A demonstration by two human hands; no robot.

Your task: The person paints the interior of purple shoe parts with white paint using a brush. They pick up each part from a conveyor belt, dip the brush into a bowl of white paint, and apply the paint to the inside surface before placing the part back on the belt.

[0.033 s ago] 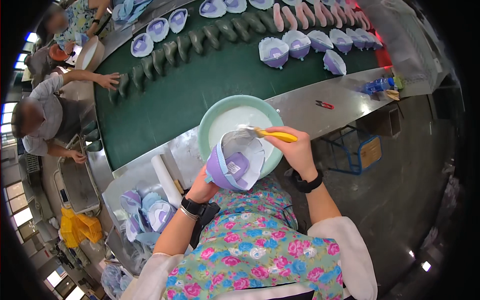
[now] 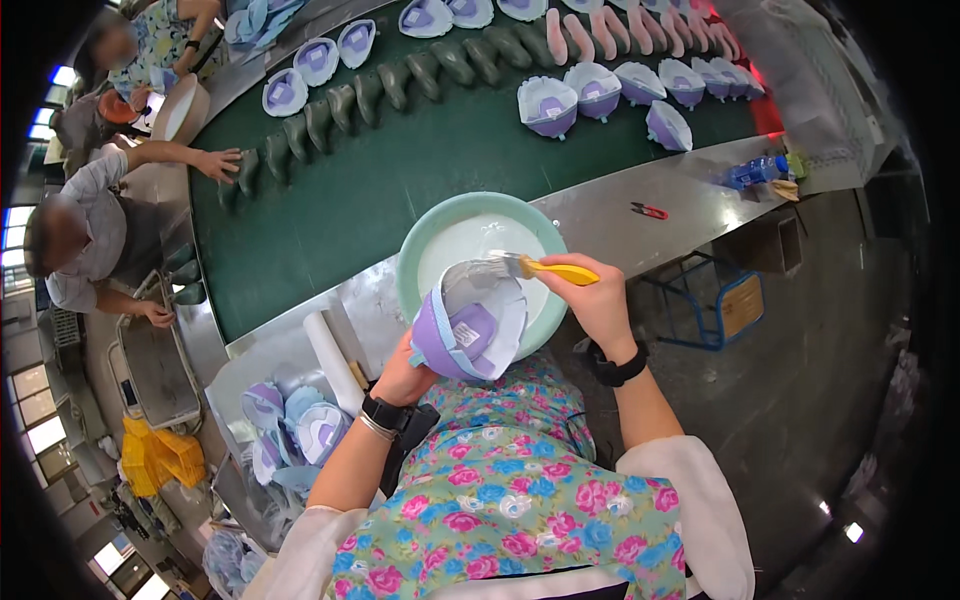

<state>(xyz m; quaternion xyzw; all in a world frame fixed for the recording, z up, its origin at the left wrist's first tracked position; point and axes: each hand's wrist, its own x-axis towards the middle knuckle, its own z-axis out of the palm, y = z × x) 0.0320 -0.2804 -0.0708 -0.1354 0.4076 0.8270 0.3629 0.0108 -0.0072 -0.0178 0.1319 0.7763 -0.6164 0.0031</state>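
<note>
My left hand (image 2: 402,376) is closed on the side of a purple shoe upper (image 2: 437,338), tilted so that its pale inside faces up. Its far edge overlaps a pale green basin (image 2: 411,250) of white liquid. In the fingers of my right hand (image 2: 604,305) is a brush (image 2: 566,272) with a yellow handle. The bristles are at the upper's far inner edge; whether they touch it, I cannot tell for certain.
A green conveyor belt (image 2: 350,190) carries several dark shoe lasts (image 2: 423,75) and purple uppers (image 2: 548,105). Red-handled snips (image 2: 650,210) lie on the metal ledge. More uppers (image 2: 320,430) are heaped at left. A co-worker's hand (image 2: 217,164) touches a last. A blue-framed stool (image 2: 738,305) stands right.
My right hand and the brush have shifted slightly to the right along the upper's far edge. The left hand and the upper have barely moved.
</note>
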